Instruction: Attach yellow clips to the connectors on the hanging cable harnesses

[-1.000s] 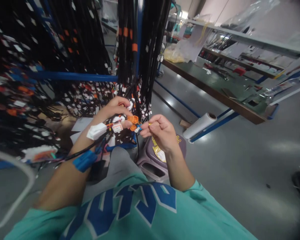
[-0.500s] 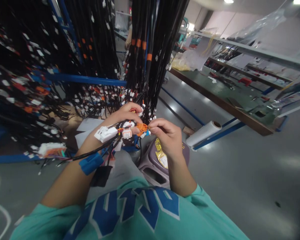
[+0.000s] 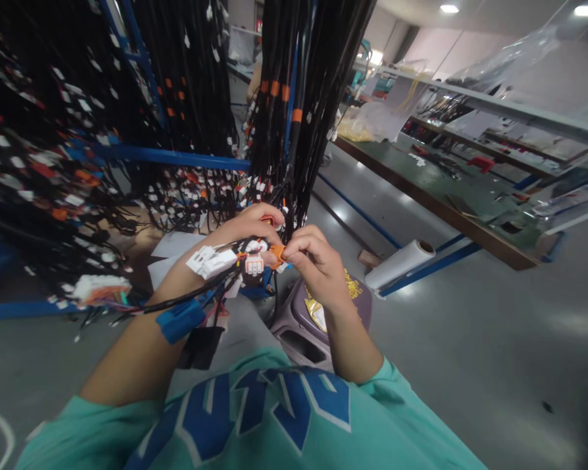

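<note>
My left hand (image 3: 247, 228) is closed round a bundle of wires and holds an orange connector (image 3: 277, 255) at its fingertips. The fingertips of my right hand (image 3: 318, 261) are pinched together at the right side of that connector; whatever is between them is too small to make out. White connectors (image 3: 215, 261) on black wires lie over my left wrist. A blue connector (image 3: 180, 320) hangs by my left forearm. Black cable bundles (image 3: 279, 130) with orange bands hang just beyond my hands.
A purple stool (image 3: 296, 316) with yellow pieces and a small bag stands below my right hand. To the right are a white roll (image 3: 406, 261) and a green-topped workbench (image 3: 436, 189). A blue rack bar (image 3: 171, 156) crosses the left side.
My right hand has moved slightly left, and its fingertips are now against the orange connector. More yellow pieces show on the stool. My left hand has barely shifted.
</note>
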`<state>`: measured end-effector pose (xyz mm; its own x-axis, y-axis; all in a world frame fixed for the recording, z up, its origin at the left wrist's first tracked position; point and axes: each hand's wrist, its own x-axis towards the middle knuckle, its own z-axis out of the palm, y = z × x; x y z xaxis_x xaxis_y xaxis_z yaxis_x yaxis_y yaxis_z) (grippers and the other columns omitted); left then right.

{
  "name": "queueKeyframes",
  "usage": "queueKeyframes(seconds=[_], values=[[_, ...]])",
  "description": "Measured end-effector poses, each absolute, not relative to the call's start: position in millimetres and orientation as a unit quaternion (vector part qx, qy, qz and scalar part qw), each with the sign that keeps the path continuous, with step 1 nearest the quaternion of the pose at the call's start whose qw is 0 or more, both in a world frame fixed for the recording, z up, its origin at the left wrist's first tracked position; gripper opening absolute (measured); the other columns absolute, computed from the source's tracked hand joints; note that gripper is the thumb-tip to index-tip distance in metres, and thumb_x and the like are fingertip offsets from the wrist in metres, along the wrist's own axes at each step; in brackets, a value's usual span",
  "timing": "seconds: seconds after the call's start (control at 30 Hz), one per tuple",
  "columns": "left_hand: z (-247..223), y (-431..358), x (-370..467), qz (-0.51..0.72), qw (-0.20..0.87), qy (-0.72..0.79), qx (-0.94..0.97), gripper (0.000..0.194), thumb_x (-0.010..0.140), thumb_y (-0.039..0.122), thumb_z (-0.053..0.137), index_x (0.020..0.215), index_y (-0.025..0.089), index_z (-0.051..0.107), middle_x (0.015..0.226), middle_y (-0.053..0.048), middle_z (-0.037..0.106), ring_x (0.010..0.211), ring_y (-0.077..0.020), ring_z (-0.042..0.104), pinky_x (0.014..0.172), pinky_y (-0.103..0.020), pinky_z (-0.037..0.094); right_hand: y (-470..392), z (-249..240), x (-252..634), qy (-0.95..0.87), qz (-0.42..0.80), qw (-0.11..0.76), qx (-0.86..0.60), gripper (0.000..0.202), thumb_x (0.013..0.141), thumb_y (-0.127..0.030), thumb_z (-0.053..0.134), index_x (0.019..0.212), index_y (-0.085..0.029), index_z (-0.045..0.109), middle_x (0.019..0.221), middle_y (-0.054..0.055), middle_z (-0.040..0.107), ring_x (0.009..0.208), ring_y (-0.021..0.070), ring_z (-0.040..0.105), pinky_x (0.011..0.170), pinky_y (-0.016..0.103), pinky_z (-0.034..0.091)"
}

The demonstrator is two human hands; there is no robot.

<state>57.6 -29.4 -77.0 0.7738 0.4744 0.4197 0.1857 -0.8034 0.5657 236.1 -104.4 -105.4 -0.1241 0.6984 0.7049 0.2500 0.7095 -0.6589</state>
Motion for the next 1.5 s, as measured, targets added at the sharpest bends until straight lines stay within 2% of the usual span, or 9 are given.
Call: queueKeyframes(seconds=[0.47,0.6,0.73,0.87,1.07,1.17,1.33,1.4,1.5], values=[[-78.6,-31.2,61.4,0.296,0.255,0.193,0.9,0.033,0.07,0.054,0.066,0.071,0.022,0.07,0.104,-0.004,0.057,0.097,-0.0193,0.051,0.095,-0.037,0.038,-99.2,-102.3,243.7,-0.76,0.242,0.518,-0.31,0.018,0.089,-0.035,0.053,0.078,-0.023,0.06,0.081,-0.001,0.055,0.08,0.0121,0.053,0.074,0.029,0.044],[-79.0,-28.3,62.5,0.288,0.245,0.182,0.908,0.029,0.077,0.048,0.061,0.069,0.021,0.07,0.102,-0.004,0.058,0.096,-0.0185,0.051,0.093,-0.035,0.038,-98.1,-108.6,242.7,-0.699,0.343,0.55,-0.301,0.017,0.081,-0.04,0.063,0.09,-0.026,0.059,0.082,-0.002,0.056,0.074,0.0104,0.053,0.066,0.025,0.044],[-78.0,-28.8,61.0,0.283,0.226,0.165,0.917,0.028,0.082,0.041,0.054,0.07,0.02,0.069,0.1,-0.004,0.058,0.094,-0.0181,0.051,0.091,-0.034,0.038,-101.8,-110.3,241.7,-0.64,0.451,0.539,-0.309,0.013,0.078,-0.031,0.067,0.089,-0.025,0.063,0.084,-0.002,0.06,0.072,0.0088,0.056,0.068,0.025,0.046],[-78.4,-35.8,58.6,0.281,0.214,0.171,0.92,0.025,0.078,0.043,0.057,0.076,0.021,0.068,0.103,-0.003,0.059,0.095,-0.0192,0.049,0.092,-0.036,0.037,-104.9,-111.3,240.0,-0.617,0.437,0.57,-0.323,0.007,0.073,-0.027,0.072,0.078,-0.024,0.068,0.081,-0.002,0.064,0.077,0.0107,0.06,0.073,0.027,0.048],[-86.6,-36.3,60.0,0.291,0.196,0.17,0.921,0.023,0.078,0.042,0.059,0.077,0.02,0.067,0.102,-0.005,0.06,0.096,-0.0202,0.049,0.089,-0.034,0.037,-104.1,-119.3,233.2,-0.583,0.378,0.616,-0.371,0.006,0.069,-0.022,0.074,0.07,-0.025,0.069,0.073,-0.003,0.064,0.07,0.0104,0.059,0.067,0.027,0.048],[-88.2,-36.3,61.5,0.293,0.197,0.18,0.918,0.024,0.078,0.043,0.06,0.077,0.02,0.068,0.101,-0.004,0.06,0.098,-0.0201,0.049,0.094,-0.035,0.035,-100.2,-123.0,233.0,-0.569,0.388,0.625,-0.367,0.006,0.068,-0.025,0.075,0.068,-0.025,0.069,0.071,-0.003,0.064,0.067,0.0105,0.058,0.063,0.027,0.048],[-84.8,-40.6,61.2,0.303,0.23,0.233,0.895,0.025,0.08,0.042,0.06,0.09,0.021,0.068,0.117,-0.005,0.054,0.104,-0.0188,0.05,0.098,-0.033,0.036,-94.1,-131.4,248.4,-0.557,0.431,0.634,-0.319,0.009,0.066,-0.031,0.077,0.069,-0.026,0.071,0.072,-0.002,0.065,0.063,0.0099,0.059,0.06,0.027,0.049],[-83.9,-39.0,61.2,0.3,0.23,0.245,0.892,0.023,0.08,0.041,0.06,0.086,0.021,0.068,0.119,-0.004,0.052,0.104,-0.0185,0.05,0.097,-0.033,0.037,-93.9,-133.0,259.7,-0.575,0.436,0.614,-0.321,0.01,0.066,-0.032,0.077,0.068,-0.025,0.07,0.071,-0.002,0.065,0.062,0.0098,0.058,0.059,0.027,0.049],[-81.9,-32.2,63.7,0.261,0.196,0.248,0.912,0.021,0.078,0.039,0.061,0.076,0.019,0.067,0.113,-0.004,0.055,0.104,-0.0199,0.049,0.094,-0.033,0.037,-96.1,-128.0,274.4,-0.671,0.404,0.512,-0.353,0.003,0.072,-0.027,0.072,0.071,-0.024,0.071,0.076,0.0,0.068,0.072,0.0121,0.062,0.07,0.03,0.05]])
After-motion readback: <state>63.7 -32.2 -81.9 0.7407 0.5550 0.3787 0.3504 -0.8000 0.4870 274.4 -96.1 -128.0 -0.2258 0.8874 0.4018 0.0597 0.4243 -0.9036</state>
